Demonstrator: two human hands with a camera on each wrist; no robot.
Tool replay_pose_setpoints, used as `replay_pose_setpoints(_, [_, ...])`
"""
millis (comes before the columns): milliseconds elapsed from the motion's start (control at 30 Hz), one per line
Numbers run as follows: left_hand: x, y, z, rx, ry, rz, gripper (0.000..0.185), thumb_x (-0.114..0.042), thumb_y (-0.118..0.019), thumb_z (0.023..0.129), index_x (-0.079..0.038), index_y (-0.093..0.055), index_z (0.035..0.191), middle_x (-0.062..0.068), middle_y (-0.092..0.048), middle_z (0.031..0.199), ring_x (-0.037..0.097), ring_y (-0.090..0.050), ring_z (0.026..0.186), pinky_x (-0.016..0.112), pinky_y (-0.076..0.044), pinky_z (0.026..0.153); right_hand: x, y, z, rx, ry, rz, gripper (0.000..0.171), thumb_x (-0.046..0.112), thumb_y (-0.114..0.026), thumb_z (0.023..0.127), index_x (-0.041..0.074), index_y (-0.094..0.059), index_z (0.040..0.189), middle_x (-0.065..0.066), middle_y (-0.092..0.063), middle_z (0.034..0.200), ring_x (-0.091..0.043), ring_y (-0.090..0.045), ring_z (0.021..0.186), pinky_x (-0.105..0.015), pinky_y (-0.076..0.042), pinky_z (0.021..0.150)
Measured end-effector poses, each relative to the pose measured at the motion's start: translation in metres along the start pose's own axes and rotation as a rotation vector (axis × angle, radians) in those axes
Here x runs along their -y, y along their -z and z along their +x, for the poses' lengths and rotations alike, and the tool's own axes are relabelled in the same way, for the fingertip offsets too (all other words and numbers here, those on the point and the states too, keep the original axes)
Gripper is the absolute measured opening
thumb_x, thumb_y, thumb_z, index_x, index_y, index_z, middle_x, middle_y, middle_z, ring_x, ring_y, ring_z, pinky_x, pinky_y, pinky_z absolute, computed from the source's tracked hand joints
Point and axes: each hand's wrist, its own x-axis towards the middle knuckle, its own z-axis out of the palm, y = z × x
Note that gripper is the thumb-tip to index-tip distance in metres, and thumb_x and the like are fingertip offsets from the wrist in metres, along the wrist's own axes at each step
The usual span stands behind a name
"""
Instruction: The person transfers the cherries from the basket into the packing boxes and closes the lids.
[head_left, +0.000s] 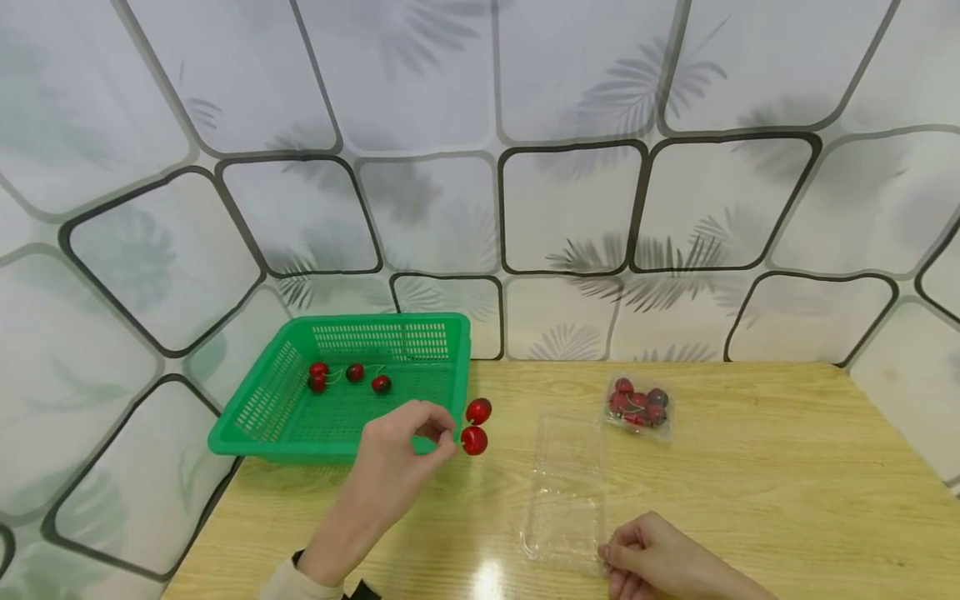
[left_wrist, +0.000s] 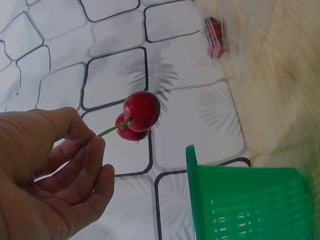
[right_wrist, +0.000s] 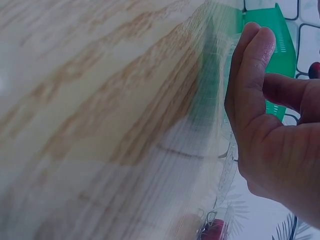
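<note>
Here, left fingers (head_left: pixel 438 433) pinch cherries (head_left: pixel 476 427) beside the cherry-holding basket (head_left: pixel 262 414); right fingers (head_left: pixel 617 557) curl empty.

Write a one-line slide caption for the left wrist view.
Left hand pinches the stem of a pair of red cherries above the green basket.

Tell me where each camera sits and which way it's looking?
Head: worn on the head, looking forward and down at the wooden table, green basket, both hands.
Left wrist: on the left wrist, looking past the left hand pinching the cherries by their stems.
Right wrist: on the right wrist, looking along the table past the right hand at the clear plastic box.
All three views show the basket.
</note>
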Motion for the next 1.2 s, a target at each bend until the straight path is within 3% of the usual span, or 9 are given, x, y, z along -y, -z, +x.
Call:
replay_pose_setpoints(300, [-0.004,-0.011,-0.006,0.06,-0.022,-0.054,0.024,0.007,-0.073,0.08,-0.015,-0.07,0.087,-0.007,-0.071,0.084,-0.003,-0.063,0.075,0.016,-0.056,0.07,0.001,0.001,0.0,0.022,0.01,0.017,0.036,0.016,-0.054,0.106,-0.016,-0.066,0.095,-0.001,-0.071,0.077,-0.003,-0.066,0.063,-0.012,-0.053,0.056])
replay_pose_setpoints(667, [-0.009,-0.041,-0.022,0.175,-0.069,-0.148,0.022,0.008,-0.072,0.08,-0.013,-0.068,0.087,-0.002,-0.07,0.083,-0.001,-0.065,0.073,0.016,-0.057,0.067,0.001,0.001,0.001,0.003,-0.007,0.004,0.033,0.017,-0.055,0.106,-0.01,-0.068,0.092,0.0,-0.071,0.076,-0.004,-0.068,0.064,-0.013,-0.054,0.056])
replay_pose_setpoints(1067, [-0.009,-0.064,-0.033,0.266,-0.052,-0.237,0.018,0.008,-0.071,0.08,-0.009,-0.069,0.086,-0.001,-0.071,0.082,-0.004,-0.062,0.073,0.012,-0.055,0.068,0.004,-0.002,0.001,-0.021,-0.041,0.003,0.03,0.018,-0.057,0.105,-0.006,-0.069,0.092,-0.001,-0.071,0.074,-0.005,-0.068,0.063,-0.014,-0.054,0.055])
replay_pose_setpoints(1200, [-0.01,-0.071,-0.038,0.337,0.019,-0.284,0.016,0.007,-0.069,0.083,-0.008,-0.07,0.087,0.0,-0.072,0.085,-0.005,-0.062,0.076,0.018,-0.058,0.069,0.004,-0.003,0.0,-0.038,-0.057,-0.026,0.031,0.018,-0.057,0.105,-0.005,-0.069,0.09,0.0,-0.071,0.074,-0.005,-0.067,0.063,-0.014,-0.054,0.055])
